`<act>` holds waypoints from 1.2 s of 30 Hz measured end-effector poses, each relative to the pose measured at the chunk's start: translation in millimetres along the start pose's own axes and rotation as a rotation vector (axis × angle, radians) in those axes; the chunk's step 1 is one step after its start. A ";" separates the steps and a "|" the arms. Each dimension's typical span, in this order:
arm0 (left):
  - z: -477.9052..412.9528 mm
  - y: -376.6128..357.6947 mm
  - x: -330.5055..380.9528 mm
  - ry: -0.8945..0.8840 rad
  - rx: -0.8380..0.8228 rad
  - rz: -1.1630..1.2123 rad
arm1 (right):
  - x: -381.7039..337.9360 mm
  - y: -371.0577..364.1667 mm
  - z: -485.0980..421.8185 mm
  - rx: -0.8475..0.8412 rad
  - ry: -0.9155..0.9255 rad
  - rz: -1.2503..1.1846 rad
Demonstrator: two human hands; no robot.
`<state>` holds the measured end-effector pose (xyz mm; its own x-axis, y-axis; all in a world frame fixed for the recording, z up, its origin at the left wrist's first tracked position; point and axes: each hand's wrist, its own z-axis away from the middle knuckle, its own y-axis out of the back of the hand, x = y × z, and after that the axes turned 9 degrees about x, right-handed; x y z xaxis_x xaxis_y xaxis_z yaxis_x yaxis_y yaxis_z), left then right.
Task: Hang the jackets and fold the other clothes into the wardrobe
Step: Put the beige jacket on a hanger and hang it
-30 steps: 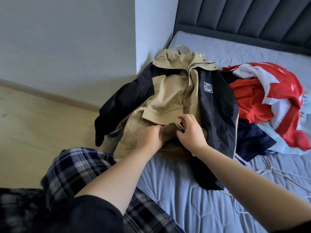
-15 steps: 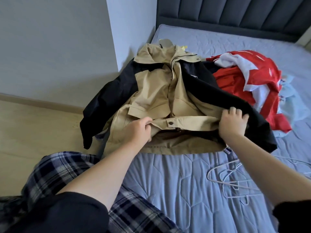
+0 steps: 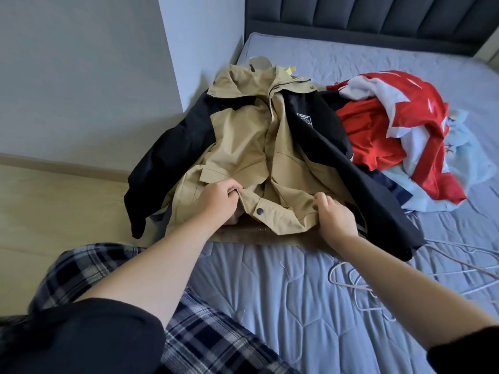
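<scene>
Over on the left, the jacket's black sleeve (image 3: 162, 168) droops off the bed (image 3: 270, 306) toward the floor. The tan-and-black jacket (image 3: 243, 147) lies spread face-up on the mattress, collar toward the headboard. The left hand (image 3: 218, 199) pinches the hem flap by the snap button (image 3: 260, 211), fingers curled into the cloth; the right hand (image 3: 334, 217) grips the same hem further along, likely pulling it flat to close the front. White hangers (image 3: 359, 282) wait just beside, and further right sits the red-and-white clothes pile (image 3: 399, 130), untouched.
</scene>
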<state>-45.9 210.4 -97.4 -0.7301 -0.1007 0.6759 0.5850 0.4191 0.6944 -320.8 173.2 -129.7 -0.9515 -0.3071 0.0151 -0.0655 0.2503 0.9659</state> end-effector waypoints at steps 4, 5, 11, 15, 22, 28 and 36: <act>-1.2 9.5 -0.7 0.061 -0.585 0.018 | 13.2 20.5 -14.9 -0.418 0.055 0.084; 0.8 11.5 -1.2 0.005 -0.786 -0.112 | 15.2 25.1 -19.8 -0.570 0.094 0.150; 15.1 6.6 -22.9 0.135 -1.192 -0.257 | -19.9 42.9 -39.4 -1.032 0.358 0.436; 23.8 -7.0 -47.0 0.113 -0.670 -0.149 | -48.6 17.0 -35.2 -0.460 0.136 -0.109; 14.5 17.6 -93.9 0.357 -0.468 -0.611 | -41.6 -22.2 -32.0 -0.412 -0.131 -0.058; -0.2 24.7 -86.0 0.588 -0.131 -0.063 | -113.7 -26.1 -41.1 -0.129 0.194 -0.237; -9.0 64.5 -98.5 1.066 -0.527 0.736 | -190.9 -29.8 -90.3 -0.228 0.231 -0.410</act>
<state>67.0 239.2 -117.0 0.2763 -0.7375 0.6162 0.9479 0.3149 -0.0481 -110.0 141.5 -138.1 -0.7688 -0.5388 -0.3443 -0.3273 -0.1310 0.9358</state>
